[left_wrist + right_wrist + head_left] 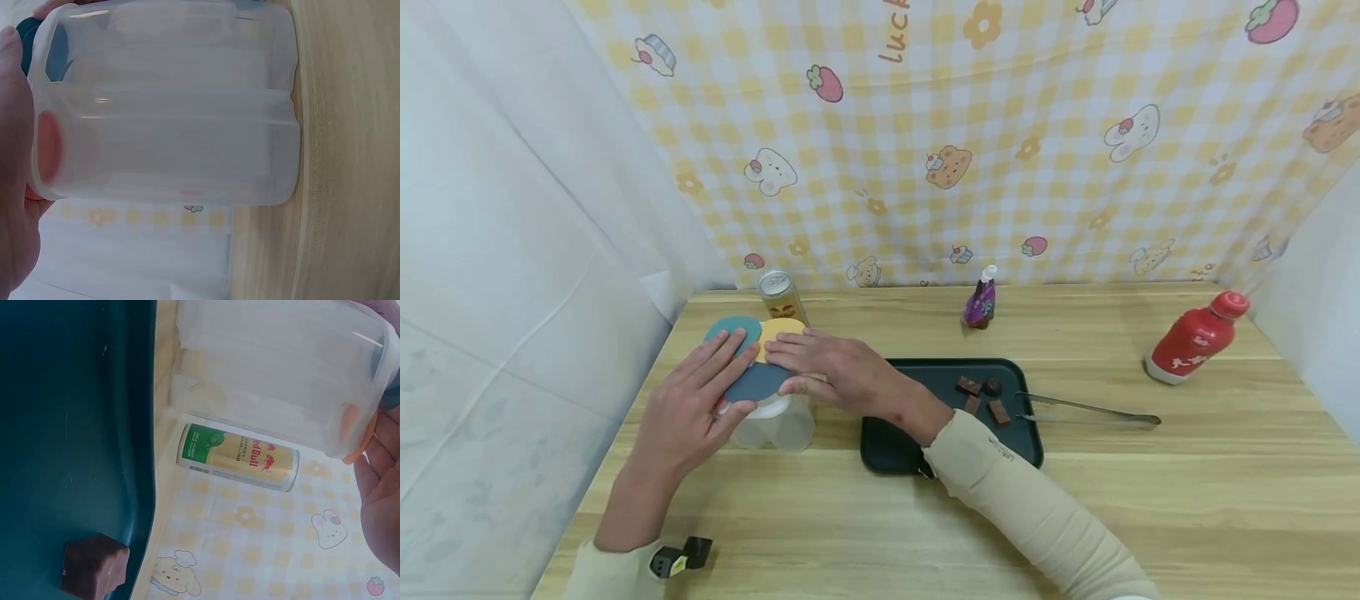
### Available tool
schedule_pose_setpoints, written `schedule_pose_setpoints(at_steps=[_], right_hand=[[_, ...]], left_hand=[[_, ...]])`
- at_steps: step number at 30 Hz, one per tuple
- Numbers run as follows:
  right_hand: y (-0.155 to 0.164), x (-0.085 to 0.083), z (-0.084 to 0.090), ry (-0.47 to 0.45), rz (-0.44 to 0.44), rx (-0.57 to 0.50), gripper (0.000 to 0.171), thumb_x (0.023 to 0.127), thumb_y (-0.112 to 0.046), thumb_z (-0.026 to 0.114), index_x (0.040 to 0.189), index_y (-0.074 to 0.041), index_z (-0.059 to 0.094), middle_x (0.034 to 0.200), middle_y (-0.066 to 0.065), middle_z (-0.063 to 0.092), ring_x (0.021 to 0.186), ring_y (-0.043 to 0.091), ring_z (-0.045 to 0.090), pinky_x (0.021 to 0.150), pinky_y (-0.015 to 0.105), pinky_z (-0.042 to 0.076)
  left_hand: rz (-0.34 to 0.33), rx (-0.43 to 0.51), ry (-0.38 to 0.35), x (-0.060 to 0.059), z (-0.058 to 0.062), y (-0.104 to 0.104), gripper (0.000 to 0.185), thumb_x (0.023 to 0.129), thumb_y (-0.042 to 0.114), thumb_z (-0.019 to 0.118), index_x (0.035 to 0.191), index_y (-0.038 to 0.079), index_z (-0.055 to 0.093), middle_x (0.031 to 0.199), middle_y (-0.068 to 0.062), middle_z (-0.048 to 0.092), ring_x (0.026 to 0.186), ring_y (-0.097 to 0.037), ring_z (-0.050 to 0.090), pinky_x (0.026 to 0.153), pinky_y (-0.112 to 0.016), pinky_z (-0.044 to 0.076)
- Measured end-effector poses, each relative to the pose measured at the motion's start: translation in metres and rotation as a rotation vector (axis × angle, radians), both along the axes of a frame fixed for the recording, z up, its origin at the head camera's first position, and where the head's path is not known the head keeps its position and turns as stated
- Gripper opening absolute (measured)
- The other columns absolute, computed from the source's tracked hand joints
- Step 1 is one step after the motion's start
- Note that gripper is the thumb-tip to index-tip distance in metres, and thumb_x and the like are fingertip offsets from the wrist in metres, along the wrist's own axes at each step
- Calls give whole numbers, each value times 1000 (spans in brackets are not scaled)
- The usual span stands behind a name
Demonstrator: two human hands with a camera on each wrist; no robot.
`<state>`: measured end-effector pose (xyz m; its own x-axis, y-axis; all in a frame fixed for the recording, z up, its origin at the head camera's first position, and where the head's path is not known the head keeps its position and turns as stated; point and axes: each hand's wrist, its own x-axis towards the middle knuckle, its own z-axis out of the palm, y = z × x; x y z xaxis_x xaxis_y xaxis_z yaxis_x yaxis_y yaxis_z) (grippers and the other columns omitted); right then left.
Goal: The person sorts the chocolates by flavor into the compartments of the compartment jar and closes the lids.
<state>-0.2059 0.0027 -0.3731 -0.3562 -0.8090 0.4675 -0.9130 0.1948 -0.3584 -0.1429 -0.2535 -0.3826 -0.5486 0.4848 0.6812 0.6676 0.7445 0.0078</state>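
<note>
The left hand (688, 408) is lying flat with its fingers straight and lightly spread, pressing down on the teal and dark blue lobes of the container's lid (758, 379); in the left wrist view the palm (15, 169) is resting against the rim. The right hand (838, 372) is reaching across from the other side, fingers extended and close together, covering the yellow lobe and the lid's middle. Neither hand is curling around anything; both are pushing downward.

Under them the translucent plastic container (775, 425) is standing upright on the wooden table (1150, 500), near the left end, touching or just beside the dark green tray (895, 450). It appears to be empty, so it is likely light and prone to sliding or tipping under an uneven push. Its thin walls (175, 125) probably flex, and smooth plastic is slippery; the lobed sides or the rim look like the best places to grip.

On the tray, brown chocolate pieces (981, 396) are lying in a small cluster, with metal tongs (1090, 410) resting across the tray's right edge. A Red Bull can (781, 297) is standing just behind the container, a small purple bottle (981, 298) farther back, and a red bottle (1195, 337) well off to the right.
</note>
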Motion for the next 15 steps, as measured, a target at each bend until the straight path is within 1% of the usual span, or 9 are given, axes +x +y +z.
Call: schedule_pose_setpoints(at_steps=[5,10,15], right_hand=[[-2,0,0,-67,8,-26,50,104,-23,64,149,-3,54,152,11,52,147,15,37,122,28,19],[-1,0,-3,-173,15,-91,49,105,-20,62,150,-3,52,153,12,51,146,12,37,122,28,21],[0,0,-7,-258,-7,-169,44,108,-18,58,149,-5,54,151,11,53,145,13,39,121,29,24]], left_hand=[[0,30,-6,0,0,-1,70,106,61,39,139,6,66,141,-18,61,132,-39,55,119,-38,33],[-7,85,-31,1,0,-1,64,108,57,38,138,8,67,139,-17,62,134,-35,54,119,-37,33],[-14,138,-105,0,2,2,64,111,52,33,137,5,67,143,-15,59,137,-35,51,120,-39,31]])
